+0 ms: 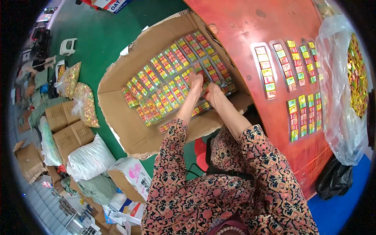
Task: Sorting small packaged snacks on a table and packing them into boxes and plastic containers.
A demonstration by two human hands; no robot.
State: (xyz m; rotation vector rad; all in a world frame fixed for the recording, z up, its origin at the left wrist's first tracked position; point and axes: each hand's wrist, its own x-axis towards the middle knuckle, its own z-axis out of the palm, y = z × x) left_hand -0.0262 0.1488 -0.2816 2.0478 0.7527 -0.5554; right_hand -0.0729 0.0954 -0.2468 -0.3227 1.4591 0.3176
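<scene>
Rows of clear plastic trays [168, 93] lie in a large open cardboard box [111, 84]. Each tray is filled with small red, yellow and green wrapped pieces in a line. My left hand [196, 82] reaches into the box, fingers closed at one tray's edge. Close beside it on the right, my right hand [212, 92] is curled at the same tray [205, 80], which has red pieces showing between the hands. Its fingertips are mostly hidden behind the knuckles. Both hands are near the box's right side, above the packed rows.
On the red table [270, 19] at right are several more filled trays [266, 72] and a large clear bag [356, 78] of gold wrapped pieces. A black bag [334, 178] hangs near its edge. Cartons [72, 135], filled sacks [91, 156] and a white stool [68, 46] stand at left.
</scene>
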